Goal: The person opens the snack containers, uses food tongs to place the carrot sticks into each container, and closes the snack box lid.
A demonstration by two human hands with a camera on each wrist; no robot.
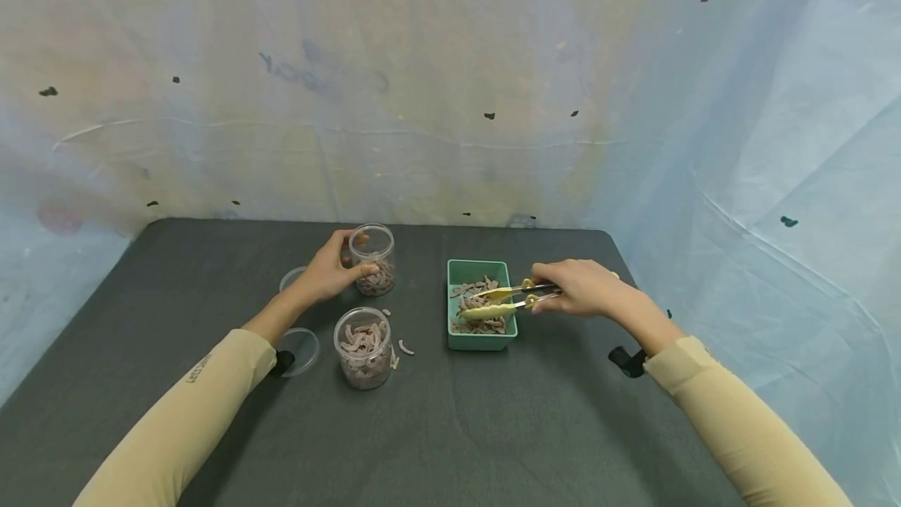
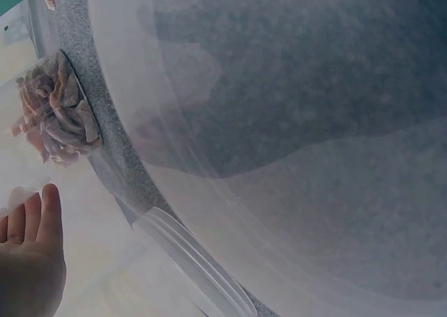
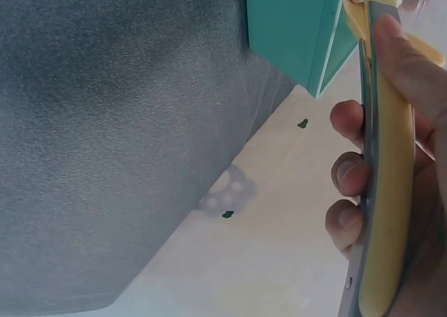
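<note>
My left hand point(image 1: 329, 271) grips a clear jar point(image 1: 380, 275) at the back, partly filled with curved greyish-brown pieces; thumb and fingers lie on either side of it. In the left wrist view the pieces point(image 2: 59, 114) show near that hand point(image 2: 33, 261). My right hand point(image 1: 579, 286) holds yellow-tipped metal tongs point(image 1: 495, 310), their two arms apart, over a green rectangular container point(image 1: 482, 343) with similar pieces inside. The fingers wrap the tongs' yellow handle point(image 3: 394, 191) in the right wrist view. Whether the tips pinch a piece I cannot tell.
A second open jar point(image 1: 364, 362), fuller of pieces, stands in front of the held one. Loose pieces point(image 1: 405, 347) lie beside it. Two clear round lids rest left of the jars, one lid point(image 1: 304, 352) near the left wrist. Plastic sheeting point(image 1: 394, 100) hangs behind the dark table point(image 1: 436, 436).
</note>
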